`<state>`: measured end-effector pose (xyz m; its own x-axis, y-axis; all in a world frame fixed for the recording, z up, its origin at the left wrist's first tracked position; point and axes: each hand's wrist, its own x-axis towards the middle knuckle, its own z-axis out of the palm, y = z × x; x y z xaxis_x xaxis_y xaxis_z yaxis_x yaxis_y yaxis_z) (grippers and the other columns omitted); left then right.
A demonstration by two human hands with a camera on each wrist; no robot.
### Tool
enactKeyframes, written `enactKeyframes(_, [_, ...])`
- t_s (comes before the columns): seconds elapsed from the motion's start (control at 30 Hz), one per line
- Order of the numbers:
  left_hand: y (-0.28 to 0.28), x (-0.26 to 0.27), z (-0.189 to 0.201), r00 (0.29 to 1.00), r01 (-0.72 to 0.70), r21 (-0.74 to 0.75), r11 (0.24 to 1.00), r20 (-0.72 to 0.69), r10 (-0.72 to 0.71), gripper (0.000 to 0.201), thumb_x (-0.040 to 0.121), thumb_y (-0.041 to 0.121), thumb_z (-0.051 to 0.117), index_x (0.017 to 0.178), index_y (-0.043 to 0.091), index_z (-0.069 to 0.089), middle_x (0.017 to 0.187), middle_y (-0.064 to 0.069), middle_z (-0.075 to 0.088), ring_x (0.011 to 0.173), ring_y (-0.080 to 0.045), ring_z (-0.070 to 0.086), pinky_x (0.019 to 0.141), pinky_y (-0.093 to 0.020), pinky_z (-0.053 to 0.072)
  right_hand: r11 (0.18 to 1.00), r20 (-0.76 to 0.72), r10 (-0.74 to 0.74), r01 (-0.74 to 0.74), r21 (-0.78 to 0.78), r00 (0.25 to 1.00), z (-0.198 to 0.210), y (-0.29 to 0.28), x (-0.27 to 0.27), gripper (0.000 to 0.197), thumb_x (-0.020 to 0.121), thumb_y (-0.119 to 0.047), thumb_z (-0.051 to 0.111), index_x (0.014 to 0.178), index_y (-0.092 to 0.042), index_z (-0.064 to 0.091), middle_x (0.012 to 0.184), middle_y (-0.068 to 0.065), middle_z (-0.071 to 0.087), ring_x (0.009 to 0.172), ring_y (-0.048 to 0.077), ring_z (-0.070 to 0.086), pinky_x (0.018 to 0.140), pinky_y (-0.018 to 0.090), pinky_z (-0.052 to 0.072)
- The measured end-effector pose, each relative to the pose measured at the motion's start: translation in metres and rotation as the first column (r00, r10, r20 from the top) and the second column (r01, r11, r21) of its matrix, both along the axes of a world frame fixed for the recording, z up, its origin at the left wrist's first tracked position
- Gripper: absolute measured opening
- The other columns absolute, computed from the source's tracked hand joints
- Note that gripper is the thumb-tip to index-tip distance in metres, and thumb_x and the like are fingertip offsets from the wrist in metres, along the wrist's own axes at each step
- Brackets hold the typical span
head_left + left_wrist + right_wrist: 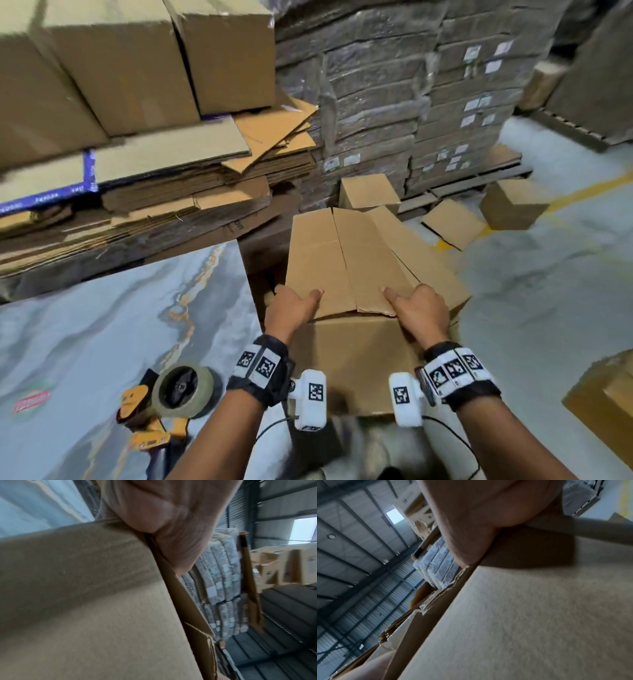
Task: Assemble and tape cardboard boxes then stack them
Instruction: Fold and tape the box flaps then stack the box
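I hold a brown cardboard box [342,260] in front of me, its top flaps folded shut with an untaped seam running away from me. My left hand [293,310] grips the near left top edge, thumb lying on the flap. My right hand [419,310] grips the near right top edge the same way. The fingers of both hands are hidden behind the box sides. The left wrist view shows the left hand [171,520] against the box wall [85,601]. The right wrist view shows the right hand [479,513] on the box [539,615].
An orange tape dispenser [164,404] lies on the marbled table [85,325] at my left. Flat cardboard stacks [154,192] carry assembled boxes [120,61] behind it. A wrapped pallet [394,85] stands ahead. Small boxes [513,204] lie on the floor; another box [606,401] sits at right.
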<state>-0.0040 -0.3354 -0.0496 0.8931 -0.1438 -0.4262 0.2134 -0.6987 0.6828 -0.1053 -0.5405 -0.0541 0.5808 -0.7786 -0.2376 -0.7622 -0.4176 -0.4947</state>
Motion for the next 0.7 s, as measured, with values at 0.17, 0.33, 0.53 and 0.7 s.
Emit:
enactKeyframes(0.17, [0.007,-0.009,0.039,0.994,0.015,0.010,1.000,0.109,-0.016,0.075,0.086,0.053,0.073,0.132,0.004,0.041,0.131,-0.013,0.059,0.118,-0.034,0.058,0.095,-0.042,0.050,0.997,0.103,-0.060,0.064,-0.045,0.993,0.036,0.012,-0.022,0.059,0.084,-0.063,0.070,0.095,-0.006,0.059,0.091,0.010,0.060,0.081,0.028,0.049,0.065,0.033,0.036])
enactKeyframes(0.33, [0.014,-0.028,0.067,0.974,0.003,0.015,1.000,0.224,-0.006,0.070,0.084,0.053,0.075,0.124,0.005,0.043,0.125,-0.014,0.062,0.113,-0.036,0.060,0.092,-0.045,0.052,0.993,0.227,-0.070,0.090,-0.076,0.971,0.053,0.019,-0.038,0.065,0.081,-0.064,0.071,0.104,-0.005,0.062,0.100,0.015,0.067,0.092,0.035,0.061,0.068,0.034,0.042])
enactKeyframes(0.53, [0.033,-0.059,0.097,0.932,-0.038,-0.039,0.999,0.358,0.049,0.060,0.085,0.053,0.074,0.116,0.011,0.043,0.108,-0.002,0.059,0.106,-0.032,0.062,0.082,-0.039,0.051,0.992,0.401,-0.077,0.111,-0.062,0.913,0.073,0.041,-0.062,0.061,0.080,-0.060,0.074,0.107,-0.007,0.063,0.102,0.013,0.069,0.095,0.035,0.062,0.070,0.033,0.040])
enactKeyframes(0.7, [0.064,-0.079,0.125,0.888,-0.102,-0.070,0.992,0.444,0.123,0.058,0.086,0.055,0.072,0.116,0.016,0.041,0.109,0.000,0.058,0.097,-0.025,0.057,0.076,-0.034,0.043,0.994,0.518,-0.038,0.085,-0.067,0.855,0.091,0.072,-0.070,0.062,0.080,-0.062,0.073,0.111,-0.009,0.063,0.101,0.010,0.070,0.092,0.033,0.062,0.076,0.038,0.049])
